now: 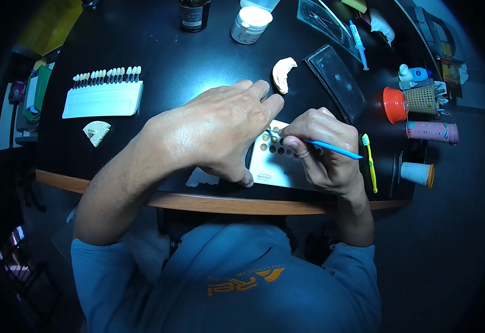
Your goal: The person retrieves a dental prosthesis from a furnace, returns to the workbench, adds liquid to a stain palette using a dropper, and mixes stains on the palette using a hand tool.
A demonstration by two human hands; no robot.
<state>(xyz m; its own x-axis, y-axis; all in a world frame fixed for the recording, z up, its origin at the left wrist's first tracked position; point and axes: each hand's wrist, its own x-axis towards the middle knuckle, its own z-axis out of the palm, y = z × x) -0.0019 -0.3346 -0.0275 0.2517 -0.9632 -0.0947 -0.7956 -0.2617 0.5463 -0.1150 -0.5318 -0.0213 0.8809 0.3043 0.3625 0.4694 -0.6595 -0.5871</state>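
Observation:
A white palette (pixel 280 173) with rows of small round wells of brownish and dark material lies near the table's front edge. My left hand (pixel 220 125) is bent around its left side, thumb by the lower corner and fingers over the upper edge. Pinched in my right hand (pixel 328 147) is a thin blue-handled brush (pixel 337 150), its tip at the upper wells. My right hand covers much of the palette's right part. Behind the palette lies a cream dental arch model (pixel 283 75).
A shade guide (pixel 102 99) with tooth samples and a white ridged block (pixel 96 133) lie left. Behind are a dark bottle (pixel 193 15) and white jar (pixel 251 25). At right are a black case (pixel 336 82), toothbrush (pixel 369 162), orange bowl (pixel 394 105) and pink cup (pixel 432 132).

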